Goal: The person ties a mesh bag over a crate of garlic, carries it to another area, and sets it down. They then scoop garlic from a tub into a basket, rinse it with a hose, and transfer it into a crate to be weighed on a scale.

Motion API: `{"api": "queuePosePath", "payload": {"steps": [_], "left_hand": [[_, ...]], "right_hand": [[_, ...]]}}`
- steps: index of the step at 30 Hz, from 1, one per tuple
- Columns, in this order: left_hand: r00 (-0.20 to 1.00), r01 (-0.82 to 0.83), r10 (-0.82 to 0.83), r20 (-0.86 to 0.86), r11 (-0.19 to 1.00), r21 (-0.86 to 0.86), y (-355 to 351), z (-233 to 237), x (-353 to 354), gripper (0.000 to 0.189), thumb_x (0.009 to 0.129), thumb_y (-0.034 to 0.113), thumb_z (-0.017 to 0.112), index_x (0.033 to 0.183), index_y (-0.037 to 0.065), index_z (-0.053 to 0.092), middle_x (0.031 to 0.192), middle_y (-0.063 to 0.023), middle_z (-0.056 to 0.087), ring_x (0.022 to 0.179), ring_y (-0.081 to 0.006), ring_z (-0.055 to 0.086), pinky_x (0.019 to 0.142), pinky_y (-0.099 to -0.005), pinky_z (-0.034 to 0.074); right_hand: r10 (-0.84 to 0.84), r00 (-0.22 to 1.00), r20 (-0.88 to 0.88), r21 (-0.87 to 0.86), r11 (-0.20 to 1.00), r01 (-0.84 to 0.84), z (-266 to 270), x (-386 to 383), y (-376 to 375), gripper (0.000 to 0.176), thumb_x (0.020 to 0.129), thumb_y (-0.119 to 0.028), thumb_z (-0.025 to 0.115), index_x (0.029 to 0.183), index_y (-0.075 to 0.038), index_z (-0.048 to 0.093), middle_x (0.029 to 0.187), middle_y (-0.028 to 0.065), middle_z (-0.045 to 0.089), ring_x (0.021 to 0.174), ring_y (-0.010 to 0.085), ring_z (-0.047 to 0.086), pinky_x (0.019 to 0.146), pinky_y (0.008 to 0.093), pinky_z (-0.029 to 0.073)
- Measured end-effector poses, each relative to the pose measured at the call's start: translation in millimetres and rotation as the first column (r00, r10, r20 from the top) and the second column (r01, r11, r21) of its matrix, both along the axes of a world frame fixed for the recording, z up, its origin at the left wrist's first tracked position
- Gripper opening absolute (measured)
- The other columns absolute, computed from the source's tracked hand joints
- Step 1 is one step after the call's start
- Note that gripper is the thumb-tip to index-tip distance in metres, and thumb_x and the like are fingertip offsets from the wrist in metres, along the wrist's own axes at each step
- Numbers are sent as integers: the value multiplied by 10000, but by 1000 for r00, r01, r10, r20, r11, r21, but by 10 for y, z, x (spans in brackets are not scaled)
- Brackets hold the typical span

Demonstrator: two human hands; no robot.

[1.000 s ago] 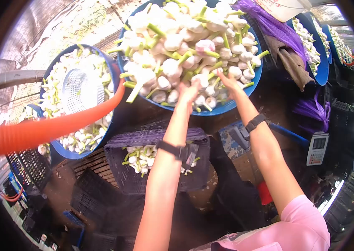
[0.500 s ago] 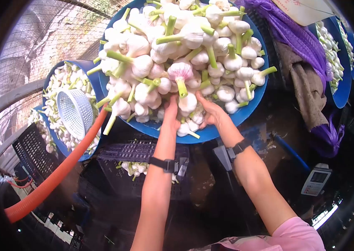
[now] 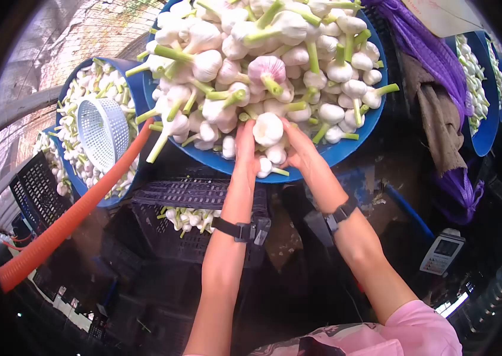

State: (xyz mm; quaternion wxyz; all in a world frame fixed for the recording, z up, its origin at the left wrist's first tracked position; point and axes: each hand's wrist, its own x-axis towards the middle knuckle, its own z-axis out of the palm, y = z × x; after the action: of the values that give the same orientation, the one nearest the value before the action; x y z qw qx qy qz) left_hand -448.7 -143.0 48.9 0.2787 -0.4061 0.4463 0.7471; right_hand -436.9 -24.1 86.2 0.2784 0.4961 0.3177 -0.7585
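Note:
Heaped garlic bulbs (image 3: pixel 206 65) with trimmed green stems fill a large blue tub (image 3: pixel 328 160). My left hand (image 3: pixel 246 145) reaches in at the near rim, its fingers stretched out among the bulbs. Opposite it, my right hand (image 3: pixel 299 145) is also in the heap, with its fingers extended. Between the two hands lies a white garlic bulb (image 3: pixel 268 129), with smaller bulbs just below it. Bulbs partly cover my fingertips. A pink-streaked bulb (image 3: pixel 267 72) sits just above the hands.
At left, another blue tub (image 3: pixel 138 89) of garlic holds a white perforated basket (image 3: pixel 103 133); an orange hose (image 3: pixel 73 213) crosses in front. Below is a dark crate (image 3: pixel 168 243) with garlic. A purple mesh bag (image 3: pixel 435 65) and a scale display (image 3: pixel 442 252) are at right.
The view has shifted, so the tub and hands appear higher. Between my hands the garlic bulb now shows a rounder face. Both hands remain in the heap.

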Motion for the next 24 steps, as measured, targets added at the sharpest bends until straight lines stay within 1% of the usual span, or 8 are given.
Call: {"api": "queuePosePath", "payload": {"steps": [1,4,8,9,11,13,17,24], "left_hand": [[999,-30,32,-35,998,53,-42,-8,47,285,915,318,455,1066,95,546,977,-53,606,893,-175,595,769,-357,506],[996,-39,47,-77,994,101,-23,237,89,239,906,300,452,983,98,553,908,-29,601,836,-144,592,740,-327,501],[979,-140,152,-135,985,99,135,568,51,193,877,241,501,997,92,528,940,-26,560,874,-138,557,760,-311,482],[968,-171,178,-176,984,53,176,619,49,191,871,224,512,1007,90,519,955,-25,544,900,-135,545,772,-307,476],[972,-102,104,-212,995,20,200,924,-46,219,854,195,537,1038,81,508,963,-20,531,922,-128,532,795,-299,459],[969,-139,178,-172,966,219,213,880,-46,363,779,212,607,1088,37,528,1023,-56,537,952,-160,525,830,-290,431],[963,-130,169,-208,973,188,282,1004,63,336,776,198,604,1063,32,547,1000,-50,544,947,-159,529,835,-282,426],[920,-58,98,-380,992,116,-158,1668,497,277,824,71,558,1098,34,548,1114,-50,500,1029,-146,510,861,-263,434]], "right_hand": [[7,1000,-7,5,1000,-7,23,42,-29,494,847,-452,588,1216,-129,531,1190,151,547,1056,322,538,839,580,412],[-117,979,-164,136,981,141,190,144,-53,290,810,-220,665,1037,-67,569,1018,61,583,933,168,562,783,312,472],[-187,950,-251,258,933,252,291,218,-87,282,828,-228,625,1061,-79,572,1035,45,587,989,172,542,842,331,453],[-262,930,-259,135,943,304,140,263,-31,275,840,-239,601,1070,-89,576,1054,39,588,999,177,542,853,340,450],[-300,914,-273,143,927,347,292,237,21,271,842,-238,593,1074,-98,581,1072,32,590,1003,177,545,863,348,448],[-268,902,-339,143,933,331,448,228,25,272,845,-243,591,1073,-96,582,1073,21,593,1000,163,554,869,332,449],[-262,843,-469,173,909,379,467,281,69,254,874,-230,547,1077,-80,576,1059,29,599,992,139,571,866,305,453],[-233,796,-559,249,868,429,1478,654,-484,372,862,-133,525,1217,-49,454,1174,85,514,1059,192,535,914,327,448]]}}
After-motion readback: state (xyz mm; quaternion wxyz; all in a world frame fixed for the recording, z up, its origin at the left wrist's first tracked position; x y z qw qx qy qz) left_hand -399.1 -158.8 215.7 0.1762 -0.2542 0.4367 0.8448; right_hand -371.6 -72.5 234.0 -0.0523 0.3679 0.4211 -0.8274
